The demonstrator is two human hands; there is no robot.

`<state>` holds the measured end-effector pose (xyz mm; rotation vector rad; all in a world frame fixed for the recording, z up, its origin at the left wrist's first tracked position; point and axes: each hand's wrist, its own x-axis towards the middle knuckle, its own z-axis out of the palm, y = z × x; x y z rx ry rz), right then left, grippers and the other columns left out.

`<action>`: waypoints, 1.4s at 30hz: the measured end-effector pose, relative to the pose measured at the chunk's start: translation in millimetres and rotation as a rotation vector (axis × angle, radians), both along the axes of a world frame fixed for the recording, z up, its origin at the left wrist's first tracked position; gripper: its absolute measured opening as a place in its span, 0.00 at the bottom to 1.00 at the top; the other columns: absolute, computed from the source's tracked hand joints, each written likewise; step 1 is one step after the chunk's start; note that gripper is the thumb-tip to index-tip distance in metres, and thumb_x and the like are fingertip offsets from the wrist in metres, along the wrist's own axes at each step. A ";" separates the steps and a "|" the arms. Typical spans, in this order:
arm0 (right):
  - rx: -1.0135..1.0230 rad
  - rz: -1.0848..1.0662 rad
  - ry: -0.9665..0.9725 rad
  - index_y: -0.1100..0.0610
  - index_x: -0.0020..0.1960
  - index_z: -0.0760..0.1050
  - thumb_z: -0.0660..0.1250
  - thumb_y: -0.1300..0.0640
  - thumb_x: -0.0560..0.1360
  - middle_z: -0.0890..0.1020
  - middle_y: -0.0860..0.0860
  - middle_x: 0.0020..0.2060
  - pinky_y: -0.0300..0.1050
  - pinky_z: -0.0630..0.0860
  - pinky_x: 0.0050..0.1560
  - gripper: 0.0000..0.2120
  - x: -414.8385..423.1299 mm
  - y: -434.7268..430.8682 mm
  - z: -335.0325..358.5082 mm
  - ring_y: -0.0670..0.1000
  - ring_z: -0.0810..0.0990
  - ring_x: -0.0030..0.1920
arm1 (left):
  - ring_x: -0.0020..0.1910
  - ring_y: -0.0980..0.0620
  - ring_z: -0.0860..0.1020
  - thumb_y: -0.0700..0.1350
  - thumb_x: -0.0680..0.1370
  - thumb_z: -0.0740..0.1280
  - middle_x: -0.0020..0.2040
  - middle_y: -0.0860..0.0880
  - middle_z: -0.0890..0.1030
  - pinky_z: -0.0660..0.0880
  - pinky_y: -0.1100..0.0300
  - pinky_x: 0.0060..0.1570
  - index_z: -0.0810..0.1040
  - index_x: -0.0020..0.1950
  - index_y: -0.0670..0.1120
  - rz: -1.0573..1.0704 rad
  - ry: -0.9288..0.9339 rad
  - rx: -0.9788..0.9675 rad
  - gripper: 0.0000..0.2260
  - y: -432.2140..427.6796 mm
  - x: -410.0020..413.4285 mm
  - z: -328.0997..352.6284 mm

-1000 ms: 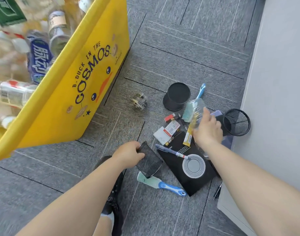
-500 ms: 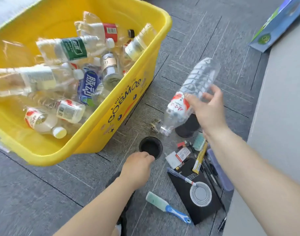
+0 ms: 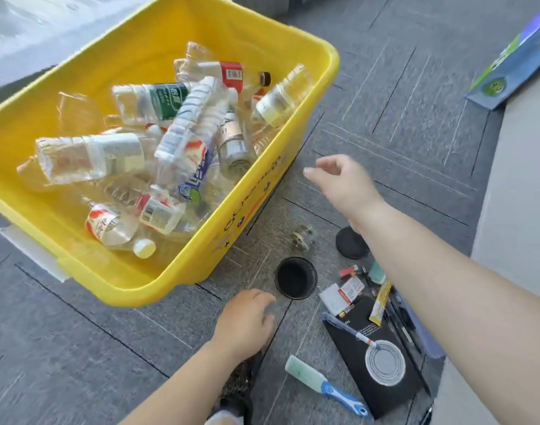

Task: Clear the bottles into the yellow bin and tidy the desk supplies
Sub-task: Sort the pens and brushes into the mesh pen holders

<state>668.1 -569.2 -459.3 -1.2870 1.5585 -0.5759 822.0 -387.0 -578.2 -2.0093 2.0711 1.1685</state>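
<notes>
Two empty, loose-fingered hands: right hand (image 3: 339,182) beside bin (image 3: 140,289), left hand (image 3: 244,320) near cup (image 3: 295,282). We'd steady cup, then load pens (image 3: 351,331).

Left hand (image 3: 247,320): low, reaching forward, palm down, fingers loosely curled, holding nothing. Right hand (image 3: 345,185): raised higher and further out, angled leftward, back of hand up, fingers relaxed, slightly spread, empty. Hands well apart, not touching.
</notes>
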 end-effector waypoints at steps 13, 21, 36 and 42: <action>0.432 -0.078 0.472 0.58 0.61 0.75 0.68 0.52 0.75 0.79 0.53 0.58 0.43 0.68 0.51 0.17 -153.9 119.6 -166.3 0.55 0.76 0.58 | 0.76 0.47 0.49 0.66 0.66 0.70 0.78 0.51 0.47 0.53 0.50 0.73 0.45 0.78 0.51 0.065 -0.095 -0.105 0.51 -43.1 -45.1 -56.9; 0.405 -0.105 0.706 0.55 0.65 0.73 0.67 0.51 0.74 0.74 0.54 0.63 0.50 0.73 0.56 0.21 -191.7 172.5 -190.9 0.58 0.74 0.61 | 0.74 0.49 0.57 0.58 0.67 0.74 0.76 0.50 0.57 0.61 0.52 0.70 0.51 0.77 0.48 0.049 -0.083 -0.102 0.48 -52.8 -60.4 -59.9; 0.358 -0.156 0.699 0.55 0.74 0.61 0.61 0.55 0.79 0.67 0.52 0.72 0.53 0.68 0.64 0.24 -205.7 196.3 -226.8 0.57 0.67 0.70 | 0.74 0.54 0.59 0.58 0.65 0.76 0.76 0.55 0.59 0.61 0.56 0.70 0.54 0.77 0.51 -0.106 0.001 -0.065 0.47 -27.9 -74.7 -61.3; 0.307 -0.132 0.764 0.56 0.75 0.58 0.62 0.53 0.79 0.61 0.51 0.75 0.53 0.66 0.67 0.27 -206.5 186.5 -231.4 0.56 0.62 0.72 | 0.75 0.57 0.54 0.54 0.66 0.77 0.77 0.56 0.55 0.55 0.58 0.72 0.51 0.77 0.52 -0.069 0.066 -0.036 0.48 -24.9 -74.2 -64.4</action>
